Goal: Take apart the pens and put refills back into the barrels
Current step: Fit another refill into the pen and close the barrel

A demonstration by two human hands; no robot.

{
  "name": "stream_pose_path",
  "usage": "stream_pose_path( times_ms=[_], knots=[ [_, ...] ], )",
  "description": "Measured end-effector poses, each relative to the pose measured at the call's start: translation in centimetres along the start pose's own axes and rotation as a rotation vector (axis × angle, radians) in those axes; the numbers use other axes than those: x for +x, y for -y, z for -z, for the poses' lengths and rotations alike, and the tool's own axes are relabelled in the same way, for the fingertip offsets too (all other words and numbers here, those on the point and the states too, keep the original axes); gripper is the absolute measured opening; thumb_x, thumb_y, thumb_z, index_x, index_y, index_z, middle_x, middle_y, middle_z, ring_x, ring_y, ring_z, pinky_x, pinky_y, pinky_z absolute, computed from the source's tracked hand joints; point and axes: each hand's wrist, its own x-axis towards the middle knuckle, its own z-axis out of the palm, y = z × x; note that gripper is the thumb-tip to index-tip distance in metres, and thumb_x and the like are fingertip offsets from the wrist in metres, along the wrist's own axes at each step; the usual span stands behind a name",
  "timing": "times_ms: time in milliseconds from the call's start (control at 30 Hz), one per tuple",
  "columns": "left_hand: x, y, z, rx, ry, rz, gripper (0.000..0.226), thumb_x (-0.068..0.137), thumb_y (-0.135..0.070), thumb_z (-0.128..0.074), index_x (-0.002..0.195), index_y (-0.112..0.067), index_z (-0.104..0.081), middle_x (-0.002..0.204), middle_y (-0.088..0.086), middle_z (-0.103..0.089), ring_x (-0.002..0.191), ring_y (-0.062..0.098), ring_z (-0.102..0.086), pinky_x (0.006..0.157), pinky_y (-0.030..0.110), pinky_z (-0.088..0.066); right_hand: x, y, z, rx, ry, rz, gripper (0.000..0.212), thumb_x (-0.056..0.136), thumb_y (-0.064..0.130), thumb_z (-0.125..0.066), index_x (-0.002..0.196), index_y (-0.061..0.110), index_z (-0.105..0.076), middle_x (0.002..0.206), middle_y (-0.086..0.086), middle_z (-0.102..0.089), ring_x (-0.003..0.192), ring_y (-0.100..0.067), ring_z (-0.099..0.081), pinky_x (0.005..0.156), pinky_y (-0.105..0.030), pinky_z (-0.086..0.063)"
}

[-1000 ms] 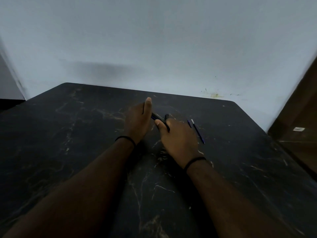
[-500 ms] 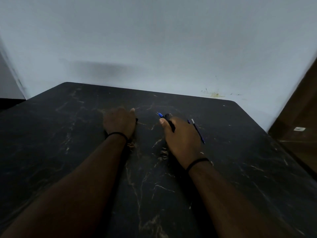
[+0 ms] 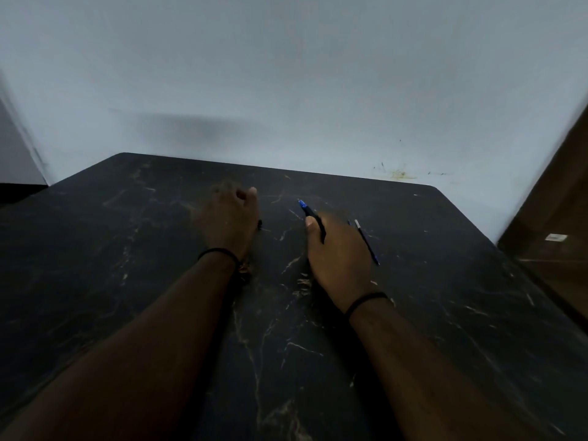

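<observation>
A black pen barrel with a blue end sat gripped in the right hand at frame centre; the left hand was fisted, contents unclear.

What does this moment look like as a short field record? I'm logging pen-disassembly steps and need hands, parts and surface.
surface: dark marbled table against a pale wall
right hand: closed around a black pen part with a blue tip pointing away from the person
left hand: curled shut, blurred; a small dark piece shows at its edge, identity unclear
loose on table: thin blue refill lying just right of the right hand
wrists: dark band on each
hands: apart, not touching
</observation>
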Motion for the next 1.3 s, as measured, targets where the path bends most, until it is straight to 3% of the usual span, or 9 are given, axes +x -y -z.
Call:
stream_pose_path(
  times_ms=[167, 267, 400, 467, 633, 967, 1133, 1200, 1300],
  knots=[
    [-1.7, -2.7, -0.3, -0.545, 0.169, -0.045, 0.025, 0.097, -0.033, -0.058, 0.093, -0.011, -0.069, 0.072, 0.000, -0.063, 0.064, 0.014, -0.055, 0.063, 0.035, -0.052, -0.2, 0.3, 0.6, 0.108, -0.090, 0.041, 0.025, 0.105, 0.031, -0.038, 0.109, 0.018, -0.058, 0.094, 0.003, -0.057, 0.087, -0.018, -0.054, 0.070, -0.027, -0.032],
    [-2.2, -3.5, 0.1, -0.886, 0.402, 0.050, 0.027, 0.097, -0.035, -0.058, 0.098, -0.013, -0.075, 0.073, -0.003, -0.071, 0.046, 0.008, -0.040, 0.044, 0.021, -0.034, -0.3, 0.3, 0.7, 0.161, -0.068, 0.057, 0.031, 0.105, 0.035, -0.035, 0.121, 0.022, -0.058, 0.105, 0.003, -0.064, 0.093, -0.016, -0.059, 0.075, -0.026, -0.035],
    [-2.2, -3.6, 0.5, -1.087, 0.704, 0.028, 0.042, 0.092, -0.039, -0.055, 0.121, -0.011, -0.067, 0.121, 0.004, -0.072, 0.048, 0.008, -0.036, 0.046, 0.022, -0.027, -0.2, 0.4, 0.5, 0.238, 0.019, 0.022, 0.030, 0.104, 0.038, -0.035, 0.101, 0.020, -0.059, 0.078, 0.002, -0.060, 0.071, -0.015, -0.057, 0.063, -0.034, -0.041],
    [-2.1, -3.4, 0.4, -1.139, 0.790, 0.026, 0.041, 0.091, -0.035, -0.055, 0.123, -0.011, -0.065, 0.125, 0.007, -0.069, 0.048, 0.007, -0.040, 0.055, 0.027, -0.029, -0.3, 0.8, 0.4, 0.403, 0.074, -0.027, 0.032, 0.104, 0.034, -0.039, 0.091, 0.014, -0.060, 0.070, -0.001, -0.057, 0.066, -0.020, -0.056, 0.062, -0.038, -0.044],
    [-1.7, -3.0, 0.5, -1.301, 0.953, 0.049, 0.031, 0.094, -0.026, -0.052, 0.116, -0.015, -0.071, 0.122, 0.010, -0.070, 0.056, 0.007, -0.054, 0.058, 0.022, -0.037, -0.6, 1.9, 0.7, 0.862, 0.194, -0.157, 0.035, 0.105, 0.026, -0.041, 0.075, 0.017, -0.056, 0.048, 0.012, -0.041, 0.040, 0.001, -0.035, 0.046, -0.018, -0.028],
    [-2.1, -3.8, 0.4, -1.262, 0.767, 0.063, 0.024, 0.101, -0.013, -0.046, 0.086, -0.010, -0.065, 0.083, 0.004, -0.075, 0.037, 0.006, -0.045, 0.044, 0.023, -0.031, -0.5, 1.9, 0.6, 0.852, 0.188, -0.104, 0.028, 0.105, 0.024, -0.044, 0.080, 0.025, -0.057, 0.046, 0.021, -0.050, 0.041, 0.004, -0.044, 0.044, -0.008, -0.032],
    [-2.1, -3.9, 0.4, -1.382, 0.741, 0.133, 0.015, 0.094, -0.014, -0.059, 0.089, -0.006, -0.070, 0.085, 0.008, -0.077, 0.043, 0.004, -0.055, 0.044, 0.015, -0.042, -0.7, 1.4, 0.4, 0.748, 0.115, -0.113, 0.040, 0.105, 0.032, -0.041, 0.087, 0.005, -0.065, 0.063, 0.001, -0.054, 0.048, -0.001, -0.042, 0.048, -0.014, -0.032],
    [-1.9, -3.5, 0.1, -1.315, 0.711, 0.137, 0.015, 0.083, -0.026, -0.068, 0.087, -0.013, -0.076, 0.089, 0.006, -0.076, 0.041, 0.005, -0.044, 0.049, 0.022, -0.035, -0.6, 1.2, 0.2, 0.724, 0.111, -0.123, 0.037, 0.106, 0.030, -0.038, 0.094, 0.010, -0.067, 0.068, 0.001, -0.057, 0.053, -0.001, -0.045, 0.050, -0.014, -0.034],
    [-1.6, -3.1, -0.3, -1.266, 0.644, 0.174, 0.018, 0.076, -0.031, -0.073, 0.085, -0.017, -0.079, 0.064, -0.001, -0.063, 0.040, 0.006, -0.030, 0.048, 0.027, -0.024, -0.4, 1.3, 0.3, 0.700, 0.102, -0.099, 0.021, 0.102, 0.026, -0.049, 0.097, 0.018, -0.067, 0.073, 0.003, -0.060, 0.061, 0.001, -0.050, 0.057, -0.013, -0.040]
  ],
)
